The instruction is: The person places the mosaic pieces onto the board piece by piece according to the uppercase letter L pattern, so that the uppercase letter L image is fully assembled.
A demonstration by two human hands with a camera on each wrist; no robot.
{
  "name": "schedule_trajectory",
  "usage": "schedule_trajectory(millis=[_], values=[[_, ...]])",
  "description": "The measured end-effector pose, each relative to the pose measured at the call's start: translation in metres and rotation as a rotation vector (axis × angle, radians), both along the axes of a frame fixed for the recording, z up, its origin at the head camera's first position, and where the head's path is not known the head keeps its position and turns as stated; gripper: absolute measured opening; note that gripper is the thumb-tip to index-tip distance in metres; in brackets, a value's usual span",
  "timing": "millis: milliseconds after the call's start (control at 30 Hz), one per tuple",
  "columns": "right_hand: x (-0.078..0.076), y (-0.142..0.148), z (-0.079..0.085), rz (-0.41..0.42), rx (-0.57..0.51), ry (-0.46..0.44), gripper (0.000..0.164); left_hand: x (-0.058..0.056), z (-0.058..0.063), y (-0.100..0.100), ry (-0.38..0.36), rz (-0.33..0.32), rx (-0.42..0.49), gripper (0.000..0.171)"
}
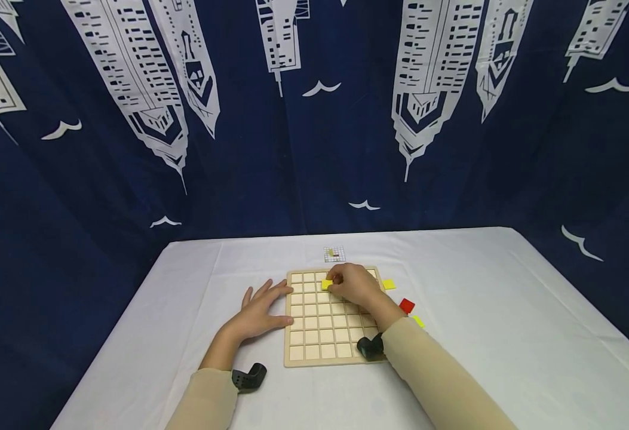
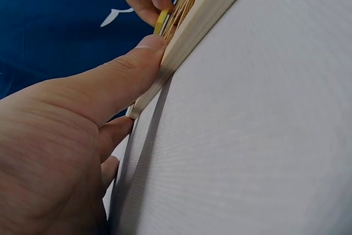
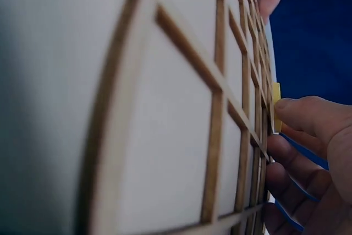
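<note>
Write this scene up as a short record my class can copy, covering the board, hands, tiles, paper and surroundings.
Board: wooden, divided into square cells
Left hand: fingers spread, touching the board's left edge
Right hand: pinches a held yellow tile at the upper rows
Loose tiles, right of board: far yellow tile, red tile, near yellow tile partly hidden by the right sleeve
Printed grid: small, beyond the board's far edge
Tablecloth: white
Backdrop: dark blue, white upside-down buildings
</note>
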State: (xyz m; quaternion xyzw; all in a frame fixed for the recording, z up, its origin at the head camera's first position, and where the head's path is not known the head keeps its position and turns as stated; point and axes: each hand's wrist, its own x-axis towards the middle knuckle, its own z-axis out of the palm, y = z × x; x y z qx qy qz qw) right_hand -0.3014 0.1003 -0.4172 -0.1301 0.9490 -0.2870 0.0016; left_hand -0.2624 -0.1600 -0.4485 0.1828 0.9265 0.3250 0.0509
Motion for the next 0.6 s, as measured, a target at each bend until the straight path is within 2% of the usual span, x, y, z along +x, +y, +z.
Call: schedule_trajectory(millis=[600], values=[[0.004, -0.013, 0.001, 0.009, 0.039, 0.026, 0.020, -0.001, -0.002, 0.000, 0.006, 0.008, -0.005, 0.068]])
